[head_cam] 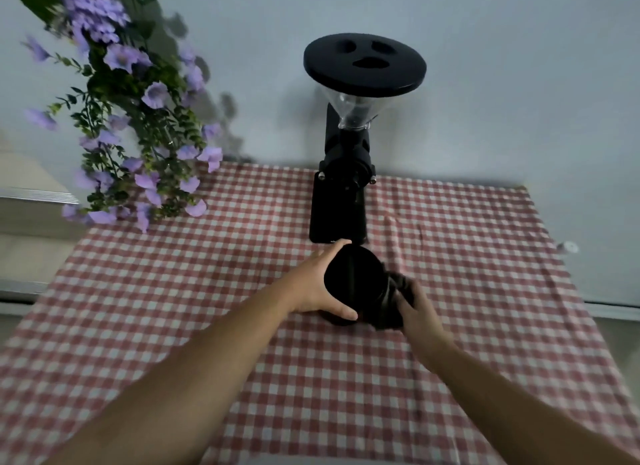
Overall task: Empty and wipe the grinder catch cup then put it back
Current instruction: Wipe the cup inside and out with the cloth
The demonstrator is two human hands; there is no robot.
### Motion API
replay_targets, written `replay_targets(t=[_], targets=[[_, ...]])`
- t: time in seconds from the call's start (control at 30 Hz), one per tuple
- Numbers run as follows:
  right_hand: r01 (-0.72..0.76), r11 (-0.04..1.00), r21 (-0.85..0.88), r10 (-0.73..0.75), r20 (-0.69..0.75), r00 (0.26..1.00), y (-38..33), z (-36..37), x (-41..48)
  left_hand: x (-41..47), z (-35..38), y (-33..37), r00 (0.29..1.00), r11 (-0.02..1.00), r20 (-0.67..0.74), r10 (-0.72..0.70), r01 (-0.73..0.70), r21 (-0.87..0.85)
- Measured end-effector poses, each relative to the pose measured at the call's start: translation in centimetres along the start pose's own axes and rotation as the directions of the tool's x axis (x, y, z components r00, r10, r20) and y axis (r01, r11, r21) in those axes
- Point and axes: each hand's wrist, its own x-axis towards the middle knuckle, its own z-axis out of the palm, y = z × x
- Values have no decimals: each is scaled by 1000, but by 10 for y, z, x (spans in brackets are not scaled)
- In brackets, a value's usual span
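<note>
Your left hand wraps the black catch cup just before the grinder; your right hand pinches a dark cloth. The cup is probably light, stiff and slick: hold the wall.

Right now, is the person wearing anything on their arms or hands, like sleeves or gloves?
No. Both forearms are bare as far back as the picture shows, with no sleeves in sight. The left hand and right hand have no gloves, and I can see no watch, bracelet or rings. The picture is a bit blurry, so tiny things could be missed.
</note>
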Motion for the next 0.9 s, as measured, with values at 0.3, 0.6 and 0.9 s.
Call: replay_targets(t=[0.3, 0.6, 0.9], targets=[[238, 969, -63, -240, -28, 970, -31, -6, 26, 3, 15, 46, 983, 982, -79, -167, 173, 80], [255, 876, -409, -267, 28, 963, -39, -22, 37, 1, -12, 44, 965, 963, 133, -226, 202, 176], [284, 765, -577, -195, 213, 957, -15, -28, 30, -2, 6, 43, 971, 961, -11, -238, 237, 142]])
